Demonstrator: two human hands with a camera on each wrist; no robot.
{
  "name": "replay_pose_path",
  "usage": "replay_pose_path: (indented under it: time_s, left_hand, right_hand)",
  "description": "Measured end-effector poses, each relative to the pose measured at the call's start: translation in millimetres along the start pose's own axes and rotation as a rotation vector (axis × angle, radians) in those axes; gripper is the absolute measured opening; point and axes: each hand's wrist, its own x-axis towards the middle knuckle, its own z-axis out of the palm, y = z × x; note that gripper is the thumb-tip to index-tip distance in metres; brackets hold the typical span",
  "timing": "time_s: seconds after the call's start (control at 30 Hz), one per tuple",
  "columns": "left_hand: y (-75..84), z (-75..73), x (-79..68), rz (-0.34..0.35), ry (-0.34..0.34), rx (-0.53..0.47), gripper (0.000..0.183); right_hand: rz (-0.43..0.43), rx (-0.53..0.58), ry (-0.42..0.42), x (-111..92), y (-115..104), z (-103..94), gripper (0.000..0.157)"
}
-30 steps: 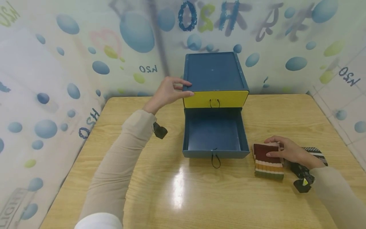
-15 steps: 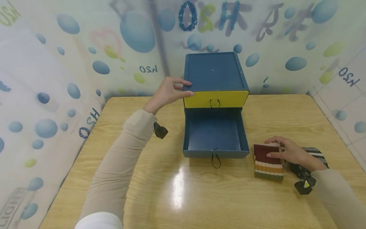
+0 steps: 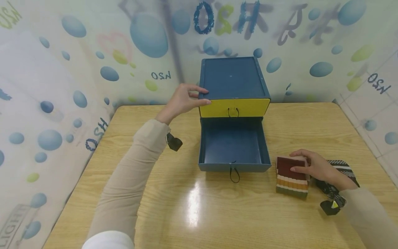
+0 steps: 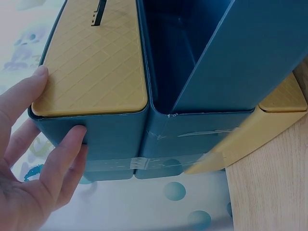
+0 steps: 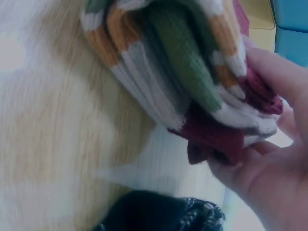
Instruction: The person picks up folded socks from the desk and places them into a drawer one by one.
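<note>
At the left front corner of the blue drawer box (image 3: 231, 77), my left hand (image 3: 185, 99) grips with the thumb by the yellow drawer front (image 3: 214, 108) and fingers along the top edge. In the left wrist view, fingertips of the left hand (image 4: 33, 144) touch the box's corner and blue wall. Below, a blue drawer (image 3: 233, 145) is pulled out, showing its bare bottom. Right of it, my right hand (image 3: 315, 167) holds a folded knit scarf (image 3: 290, 176) striped maroon, cream, orange and green. The right wrist view shows its layers (image 5: 187, 62) between thumb and fingers.
Under the right wrist lies a black item with white stripes (image 3: 343, 167), partly hidden. A black cord loop (image 3: 234, 175) hangs from the open drawer's front. The wooden table (image 3: 174, 207) ends at a patterned wall (image 3: 140, 86) behind and at both sides.
The right hand and wrist have shifted very slightly right and toward me, and the scarf moves a little with them. The left hand and the drawer box stay put.
</note>
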Motion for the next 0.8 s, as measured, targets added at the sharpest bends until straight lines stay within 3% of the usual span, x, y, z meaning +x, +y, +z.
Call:
replay_pose_path:
  time_s: [0.33, 0.57, 0.8]
  left_hand:
    - [-0.2, -0.3, 0.6, -0.016, 0.006, 0.026, 0.036]
    - [-1.1, -0.6, 0.4, -0.015, 0.01, 0.031, 0.036]
    - [-1.6, 0.0, 0.9, -0.01, 0.006, 0.037, 0.037]
  right_hand:
    - [0.063, 0.006, -0.006, -7, -10, -5.1, 0.042]
    - [0.052, 0.146, -0.031, -10, -17, -9.3, 0.039]
    - [0.002, 0.134, 0.047, -16, -30, -23.6, 0.032]
